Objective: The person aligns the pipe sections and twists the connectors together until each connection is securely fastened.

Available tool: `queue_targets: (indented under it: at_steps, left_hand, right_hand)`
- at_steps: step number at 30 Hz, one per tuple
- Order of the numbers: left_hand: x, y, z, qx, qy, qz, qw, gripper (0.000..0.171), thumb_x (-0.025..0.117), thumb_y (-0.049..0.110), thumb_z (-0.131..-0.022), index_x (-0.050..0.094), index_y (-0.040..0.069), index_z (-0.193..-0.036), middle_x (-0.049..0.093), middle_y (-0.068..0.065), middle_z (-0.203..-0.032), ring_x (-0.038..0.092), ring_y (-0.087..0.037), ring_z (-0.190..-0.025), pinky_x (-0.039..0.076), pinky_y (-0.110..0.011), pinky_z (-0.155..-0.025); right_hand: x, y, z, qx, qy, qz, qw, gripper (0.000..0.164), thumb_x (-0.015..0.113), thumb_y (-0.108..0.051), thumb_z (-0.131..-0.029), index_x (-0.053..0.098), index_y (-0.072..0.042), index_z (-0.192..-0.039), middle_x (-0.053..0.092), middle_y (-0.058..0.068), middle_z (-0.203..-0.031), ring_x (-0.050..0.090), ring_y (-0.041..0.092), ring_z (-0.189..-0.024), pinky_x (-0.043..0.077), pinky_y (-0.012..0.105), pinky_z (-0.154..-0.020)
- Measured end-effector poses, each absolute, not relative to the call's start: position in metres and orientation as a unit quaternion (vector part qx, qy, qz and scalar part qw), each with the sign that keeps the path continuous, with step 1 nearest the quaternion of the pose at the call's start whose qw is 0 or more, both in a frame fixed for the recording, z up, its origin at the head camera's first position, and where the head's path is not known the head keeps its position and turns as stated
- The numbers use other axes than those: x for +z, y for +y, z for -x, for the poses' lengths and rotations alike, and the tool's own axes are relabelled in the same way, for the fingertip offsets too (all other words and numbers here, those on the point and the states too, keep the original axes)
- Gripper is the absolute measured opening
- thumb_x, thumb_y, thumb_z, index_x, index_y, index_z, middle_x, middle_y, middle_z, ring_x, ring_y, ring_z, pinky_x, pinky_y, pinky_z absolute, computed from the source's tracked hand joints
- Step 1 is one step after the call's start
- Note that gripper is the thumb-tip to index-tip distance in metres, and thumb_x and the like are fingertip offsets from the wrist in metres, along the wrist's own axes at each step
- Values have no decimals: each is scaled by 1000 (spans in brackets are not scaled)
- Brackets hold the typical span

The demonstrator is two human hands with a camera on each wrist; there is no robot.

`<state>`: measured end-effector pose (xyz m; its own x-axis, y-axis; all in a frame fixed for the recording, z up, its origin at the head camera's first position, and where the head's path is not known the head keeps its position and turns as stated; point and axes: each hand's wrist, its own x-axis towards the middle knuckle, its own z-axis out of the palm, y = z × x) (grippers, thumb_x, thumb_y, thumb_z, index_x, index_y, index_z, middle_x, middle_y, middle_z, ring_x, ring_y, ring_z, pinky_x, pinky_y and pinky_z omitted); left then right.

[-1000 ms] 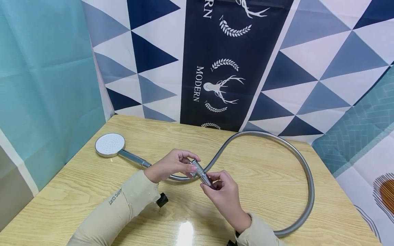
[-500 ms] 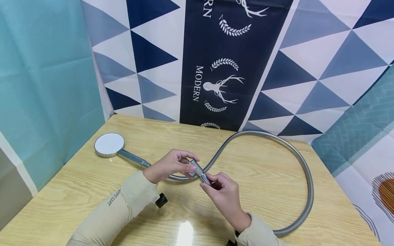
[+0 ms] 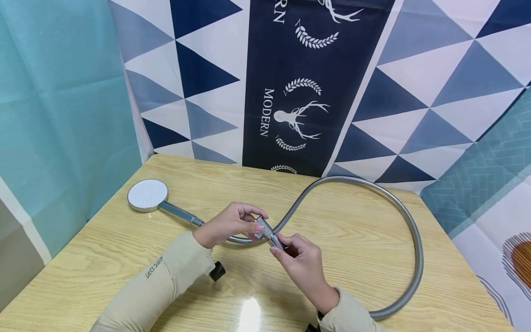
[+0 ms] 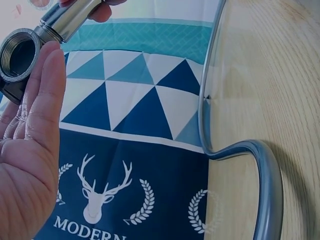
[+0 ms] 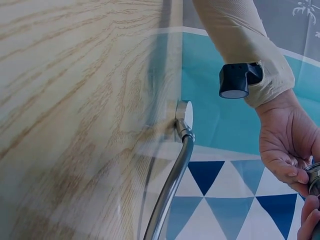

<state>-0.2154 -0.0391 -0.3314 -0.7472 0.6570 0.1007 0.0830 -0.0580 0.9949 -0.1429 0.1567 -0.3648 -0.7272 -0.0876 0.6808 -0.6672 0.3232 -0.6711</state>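
A chrome threaded pipe fitting (image 3: pixel 264 228) is held up between both hands above the table. My left hand (image 3: pixel 230 225) pinches its upper end between thumb and fingers. My right hand (image 3: pixel 303 263) grips the lower, tapered end with thumb and curled fingers. In the left wrist view a round threaded socket (image 4: pixel 20 79) on the fitting faces the camera, beside the left fingers. Only a small part of the fitting (image 5: pixel 314 175) shows at the right edge of the right wrist view. Behind the hands, a grey metal shower hose (image 3: pixel 418 258) crosses the table.
A shower head (image 3: pixel 147 195) with a white face lies at the back left, its handle (image 3: pixel 178 213) joined to the hose. The hose loops wide across the right side of the wooden table (image 3: pixel 356 221). Patterned cloth (image 3: pixel 211 74) hangs behind the table.
My right fingers have shifted slightly on the fitting's lower end, and less of that end shows. The left hand, shower head and hose stay in place.
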Motion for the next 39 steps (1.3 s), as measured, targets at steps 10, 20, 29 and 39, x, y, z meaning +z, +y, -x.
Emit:
queue_targets:
  at_steps: [10,20,29,39]
  left_hand:
    - [-332,-40,216,667,652,-289,215,35,65,6,-90,55,-16,-116,69,-4,-85,66,-13,-76,57,-40,-73]
    - [-330,-40,215,665,659,-279,216,33,64,2,-90,55,-16,-116,69,-4,-84,66,-12,-74,57,-39,-73]
    - [-331,-39,217,665,657,-283,215,32,64,3,-90,56,-16,-115,69,-6,-86,66,-14,-75,56,-45,-75]
    - [-329,-38,217,666,654,-284,219,32,64,3,-91,56,-15,-115,69,-7,-86,67,-16,-77,56,-42,-74]
  right_hand:
    - [-363,156,142,541,-769,-231,251,26,75,19,-66,69,12,-90,65,14,-73,58,2,-59,50,19,-48]
    - [-361,155,140,552,-767,-225,236,23,74,18,-69,68,11,-91,66,18,-75,60,3,-60,51,20,-49]
    - [-360,156,142,547,-767,-231,243,23,73,19,-68,68,11,-90,66,17,-75,58,2,-60,49,19,-48]
    - [-361,159,143,539,-761,-273,237,17,67,16,-77,67,12,-94,63,11,-72,52,1,-58,46,20,-45]
